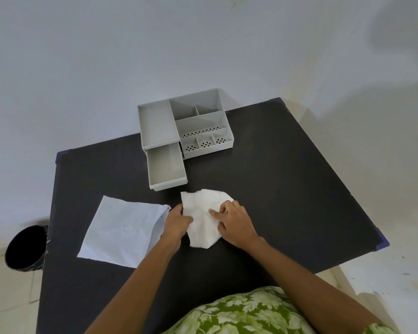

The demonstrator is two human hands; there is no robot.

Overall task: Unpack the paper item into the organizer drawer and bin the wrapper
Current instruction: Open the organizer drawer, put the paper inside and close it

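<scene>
White crumpled paper item [206, 219] lies on the dark tabletop [287, 189], just at 6 o'clock of the grey organizer [186, 126]. Left hand [177, 222] pinches its left edge between thumb and fingers; right hand [235, 225] rests on its right side, fingers partly curled, index finger pressing the sheet. Organizer drawer [167, 167] stands pulled out toward the paper, nothing visible inside. Pale wrapper [121, 231] lies flat at 9 o'clock of the paper, its open end touching the left hand. Black bin [25, 248] sits on the floor beyond the tabletop's left edge
</scene>
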